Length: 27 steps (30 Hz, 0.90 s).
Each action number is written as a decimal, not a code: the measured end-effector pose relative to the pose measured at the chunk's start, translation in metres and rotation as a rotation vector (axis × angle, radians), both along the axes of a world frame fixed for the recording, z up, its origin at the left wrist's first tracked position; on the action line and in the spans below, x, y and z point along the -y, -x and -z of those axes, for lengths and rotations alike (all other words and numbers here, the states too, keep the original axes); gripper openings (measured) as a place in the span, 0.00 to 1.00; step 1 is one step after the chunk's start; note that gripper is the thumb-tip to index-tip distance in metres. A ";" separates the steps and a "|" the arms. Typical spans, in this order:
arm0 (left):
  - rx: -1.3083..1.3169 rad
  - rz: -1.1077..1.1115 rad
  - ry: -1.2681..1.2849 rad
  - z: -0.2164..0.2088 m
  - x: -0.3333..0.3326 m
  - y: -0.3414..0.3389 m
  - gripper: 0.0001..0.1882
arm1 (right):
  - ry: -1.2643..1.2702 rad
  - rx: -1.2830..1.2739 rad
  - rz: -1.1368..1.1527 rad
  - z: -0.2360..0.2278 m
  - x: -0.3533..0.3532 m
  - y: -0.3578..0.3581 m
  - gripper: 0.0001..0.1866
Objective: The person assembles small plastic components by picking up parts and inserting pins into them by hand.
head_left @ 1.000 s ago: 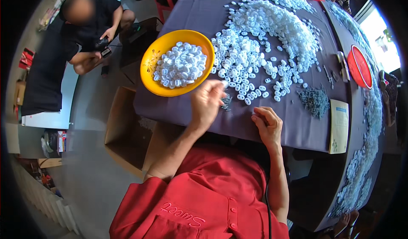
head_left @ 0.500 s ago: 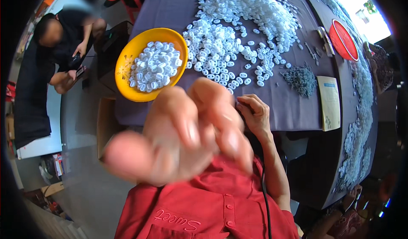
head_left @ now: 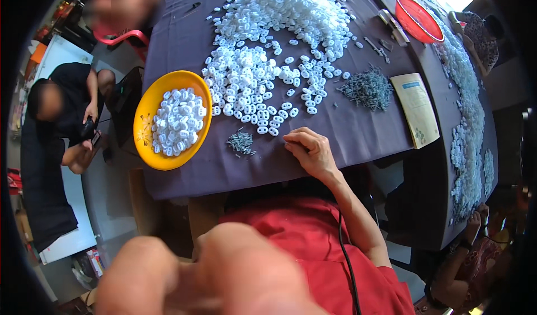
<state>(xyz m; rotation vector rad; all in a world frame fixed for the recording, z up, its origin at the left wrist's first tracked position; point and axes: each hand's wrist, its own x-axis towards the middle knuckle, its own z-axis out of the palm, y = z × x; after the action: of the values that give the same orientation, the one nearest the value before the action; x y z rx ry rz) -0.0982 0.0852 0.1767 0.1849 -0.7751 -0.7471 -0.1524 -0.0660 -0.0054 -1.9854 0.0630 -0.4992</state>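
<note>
The bench (head_left: 347,130) is covered in a matt, dark purple-grey cloth with a fine woven look, and on it the heap of small white pieces (head_left: 263,85) looks like smooth moulded plastic with a faint sheen. The yellow bowl (head_left: 146,126) is glossy plastic, as is the red lid (head_left: 418,18) farther off, while the small pile of grey pins (head_left: 240,142) and the larger grey bundle (head_left: 367,89) look like dull metal. The booklet (head_left: 417,109) is matt paper in pale yellow, and the shirt (head_left: 313,242) is soft red cloth.
</note>
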 end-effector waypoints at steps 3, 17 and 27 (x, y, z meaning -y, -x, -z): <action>0.020 -0.028 -0.003 -0.001 0.002 -0.002 0.13 | -0.007 -0.014 -0.007 -0.003 0.000 -0.001 0.08; 0.119 -0.144 0.077 -0.012 0.010 -0.003 0.11 | -0.013 0.007 -0.010 0.000 -0.002 -0.006 0.06; 0.183 -0.262 0.085 -0.018 -0.004 0.001 0.10 | -0.040 -0.026 0.006 -0.003 0.003 -0.004 0.07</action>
<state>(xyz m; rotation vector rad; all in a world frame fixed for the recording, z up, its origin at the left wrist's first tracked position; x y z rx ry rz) -0.0989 0.0891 0.1947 0.2749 -0.9336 -0.4520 -0.1484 -0.0687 -0.0025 -1.9531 0.0947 -0.4730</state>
